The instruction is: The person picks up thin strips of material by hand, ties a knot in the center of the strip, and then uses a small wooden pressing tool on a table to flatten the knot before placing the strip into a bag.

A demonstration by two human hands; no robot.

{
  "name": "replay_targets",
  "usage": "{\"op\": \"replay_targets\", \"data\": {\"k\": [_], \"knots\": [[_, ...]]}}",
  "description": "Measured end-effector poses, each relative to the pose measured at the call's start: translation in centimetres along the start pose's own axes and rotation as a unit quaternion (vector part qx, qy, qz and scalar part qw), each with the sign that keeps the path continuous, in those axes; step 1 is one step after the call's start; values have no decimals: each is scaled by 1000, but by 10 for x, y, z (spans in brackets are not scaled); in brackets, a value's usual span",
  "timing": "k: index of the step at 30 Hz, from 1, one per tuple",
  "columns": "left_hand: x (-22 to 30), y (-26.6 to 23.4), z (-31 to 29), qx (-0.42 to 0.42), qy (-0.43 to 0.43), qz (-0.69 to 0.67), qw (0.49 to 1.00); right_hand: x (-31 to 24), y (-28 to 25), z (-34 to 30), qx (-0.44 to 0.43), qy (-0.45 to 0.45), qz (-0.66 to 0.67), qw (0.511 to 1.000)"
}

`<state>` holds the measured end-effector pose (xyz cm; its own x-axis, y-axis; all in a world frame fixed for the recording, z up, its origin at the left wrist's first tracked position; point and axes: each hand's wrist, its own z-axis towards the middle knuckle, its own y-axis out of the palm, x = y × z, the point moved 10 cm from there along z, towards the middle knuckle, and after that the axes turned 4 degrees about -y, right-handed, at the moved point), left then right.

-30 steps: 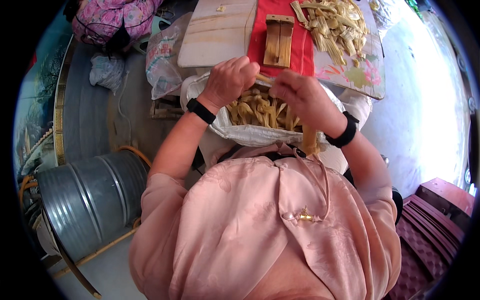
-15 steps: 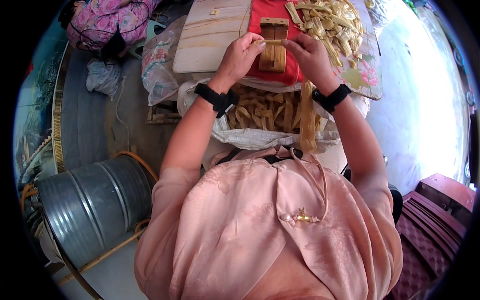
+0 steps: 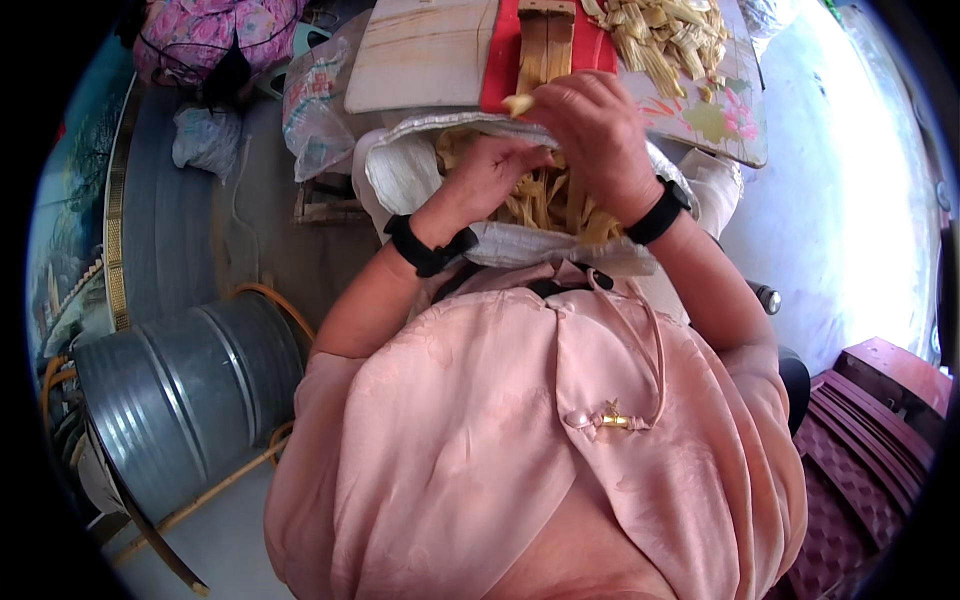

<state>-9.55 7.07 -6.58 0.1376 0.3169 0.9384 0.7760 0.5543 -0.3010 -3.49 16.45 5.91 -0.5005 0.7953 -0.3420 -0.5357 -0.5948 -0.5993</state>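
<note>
My right hand [image 3: 597, 140] is closed above the front of a red cloth, and the pale end of a dried yellowish strip [image 3: 518, 104] sticks out from its fingers. Just below and to the left, my left hand [image 3: 492, 176] hovers over an open white sack [image 3: 400, 165], thumb and fingers pinched; what they hold is hidden. Several tan, flat dried strips [image 3: 545, 210] lie in the sack. Beyond my hands, a wooden block with a groove [image 3: 546, 45] rests on the red cloth [image 3: 505, 60], its near end hidden by my right hand.
A pile of pale strips [image 3: 665, 45] covers the right of the table [image 3: 420, 60]. Plastic bags [image 3: 318, 110] hang left of the table. A ribbed metal drum [image 3: 190, 400] stands at lower left, maroon furniture [image 3: 870, 450] at lower right. Another person in pink floral clothing [image 3: 215, 40] is at far left.
Both hands have come back from the wooden block toward me, the left down over the sack. The strip stretched between them across the block is no longer there, and the long tail by my right wrist is gone.
</note>
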Motion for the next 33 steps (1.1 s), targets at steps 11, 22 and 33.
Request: {"op": "replay_targets", "data": {"k": [11,22,33], "knots": [[-4,31,-37,-13,-184,-527,829,-51,36,-43,-81,99,355,926],[71,-4,-47,156,136,309,928,26,59,-55,-20,334,360,871],[107,-26,-67,298,287,223,883,-6,32,-29,-13,320,355,878]]}}
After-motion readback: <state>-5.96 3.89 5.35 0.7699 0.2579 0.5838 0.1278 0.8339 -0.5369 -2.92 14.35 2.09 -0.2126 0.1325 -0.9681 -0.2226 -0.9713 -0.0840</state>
